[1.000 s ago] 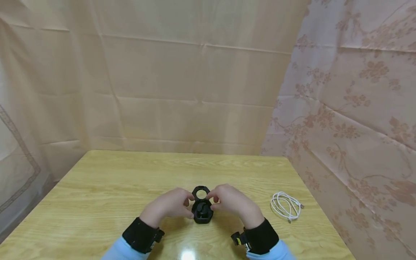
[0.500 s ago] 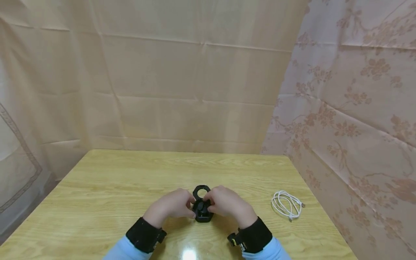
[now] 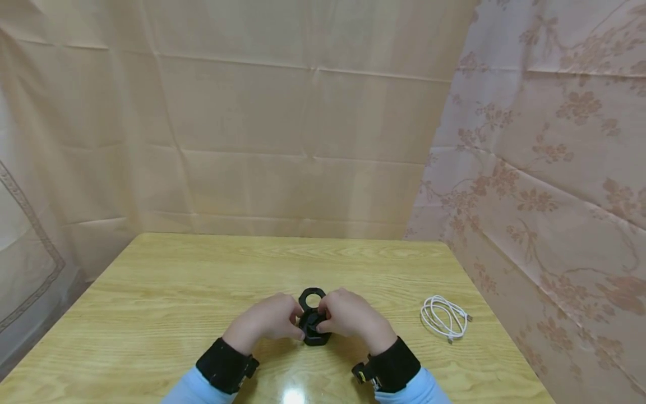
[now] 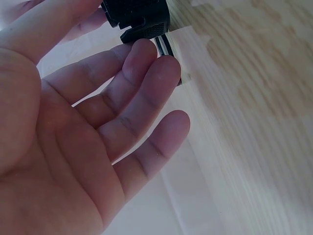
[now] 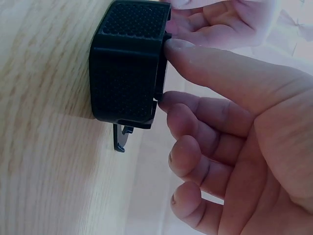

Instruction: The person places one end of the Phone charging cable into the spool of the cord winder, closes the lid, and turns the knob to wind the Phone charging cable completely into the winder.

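Black case [image 3: 317,341], angular, sits on the worktop [image 3: 202,269], slightly right of midway between left and right edges, well in from the far edge. Its lid [image 3: 302,298], a ring with a round hole, is swung open toward the far edge.

Left hand [image 3: 270,317] grips the case's left side, thumb nearer the person, forefinger by the lid end. Ring and little fingers half bent, off the case, per left wrist view.

Right hand [image 3: 353,317] has thumb and forefinger at the case's opening, right side. Right wrist view: thumb tip on the rim, forefinger tip at the mouth, other three fingers bent and clear of it. Cannot tell if it pinches something inside; contents dark, mostly hidden.

Both wrists: black bands [image 3: 222,365] over light blue sleeves [image 3: 199,388].

White cable [image 3: 451,307] lies coiled near the worktop's right edge, well apart from the hands. Beige cloth [image 3: 252,123] hangs behind the far edge, flowered cloth [image 3: 545,157] past the right edge.
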Available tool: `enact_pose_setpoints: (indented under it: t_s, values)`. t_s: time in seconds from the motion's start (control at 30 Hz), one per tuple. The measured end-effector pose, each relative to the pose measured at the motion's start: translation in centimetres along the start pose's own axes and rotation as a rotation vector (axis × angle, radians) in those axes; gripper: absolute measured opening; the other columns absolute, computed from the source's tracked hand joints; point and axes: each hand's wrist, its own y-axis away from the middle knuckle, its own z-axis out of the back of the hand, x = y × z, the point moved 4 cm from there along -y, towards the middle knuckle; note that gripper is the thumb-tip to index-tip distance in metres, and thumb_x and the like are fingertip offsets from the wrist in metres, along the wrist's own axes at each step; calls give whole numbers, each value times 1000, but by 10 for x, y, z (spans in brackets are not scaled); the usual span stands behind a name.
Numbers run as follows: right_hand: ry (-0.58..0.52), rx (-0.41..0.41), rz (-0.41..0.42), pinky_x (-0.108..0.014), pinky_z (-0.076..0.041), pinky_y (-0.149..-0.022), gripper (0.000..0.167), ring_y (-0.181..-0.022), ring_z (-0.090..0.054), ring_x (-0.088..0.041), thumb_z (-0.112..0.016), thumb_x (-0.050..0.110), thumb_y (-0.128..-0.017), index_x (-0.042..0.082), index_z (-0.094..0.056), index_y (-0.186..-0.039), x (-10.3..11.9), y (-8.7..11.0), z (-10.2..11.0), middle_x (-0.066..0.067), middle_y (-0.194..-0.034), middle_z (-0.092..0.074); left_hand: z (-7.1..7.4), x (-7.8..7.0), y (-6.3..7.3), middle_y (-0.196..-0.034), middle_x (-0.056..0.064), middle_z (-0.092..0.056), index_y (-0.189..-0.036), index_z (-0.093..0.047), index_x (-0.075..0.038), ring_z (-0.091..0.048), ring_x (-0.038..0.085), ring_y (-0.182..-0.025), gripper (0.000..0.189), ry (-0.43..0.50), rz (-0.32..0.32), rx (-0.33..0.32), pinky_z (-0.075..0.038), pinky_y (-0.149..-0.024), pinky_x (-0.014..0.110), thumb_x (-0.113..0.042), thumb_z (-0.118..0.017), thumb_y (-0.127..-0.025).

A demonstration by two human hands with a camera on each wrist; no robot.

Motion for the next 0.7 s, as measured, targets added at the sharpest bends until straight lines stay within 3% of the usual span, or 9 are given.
enact_pose_setpoints:
  t_s: [0.23,0.7]
  values:
    - [27,-10,-39,-28,-42,-58,19,-62,-51,-10,-85,32,-84,18,-72,-81,0,0,1,9,-70,-57,-1,0,-1,-60,-8,-51,-83,-75,-18,-43,9,-53,13,-12,-7,0,-32,-50,27,-23,-86,-81]
    - [3,-4,-25,-28,-42,-60,18,-64,-52,-10,-85,29,-85,16,-73,-87,0,0,1,8,-70,-57,0,-2,-1,-60,-7,-52,-83,-74,-17,-43,10,-54,14,-9,4,5,-33,-52,27,-24,-87,-80]
